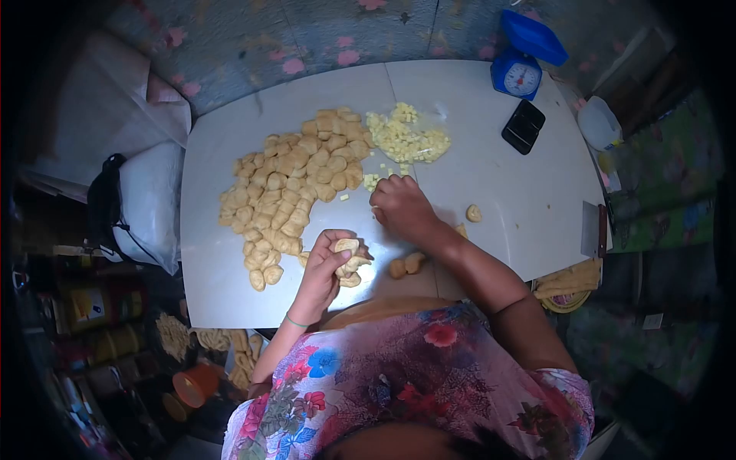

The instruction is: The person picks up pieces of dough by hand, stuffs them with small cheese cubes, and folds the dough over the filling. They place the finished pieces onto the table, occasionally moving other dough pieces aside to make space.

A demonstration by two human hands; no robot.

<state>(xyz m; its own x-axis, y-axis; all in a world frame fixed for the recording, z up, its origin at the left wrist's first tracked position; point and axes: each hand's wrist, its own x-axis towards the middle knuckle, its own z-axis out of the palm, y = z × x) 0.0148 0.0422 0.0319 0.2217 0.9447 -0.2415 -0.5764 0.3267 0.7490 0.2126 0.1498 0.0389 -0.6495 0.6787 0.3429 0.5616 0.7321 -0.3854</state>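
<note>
Head view: pale table (491, 180), flowered wall (322, 38).

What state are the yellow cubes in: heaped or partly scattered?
Partly scattered: most yellow cubes form a heap, but one cube lies apart on the table, near the right hand.

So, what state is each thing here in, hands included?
Left hand: closed on a flattened tan dough piece
Right hand: fingers curled, grip hidden
Round tan dough balls: massed together
Small pale yellow cubes: heaped, some scattered
Blue dial scale: standing, reading illegible
Black rectangular object: lying, open or shut unclear
Brown-handled metal knife: lying flat
</note>
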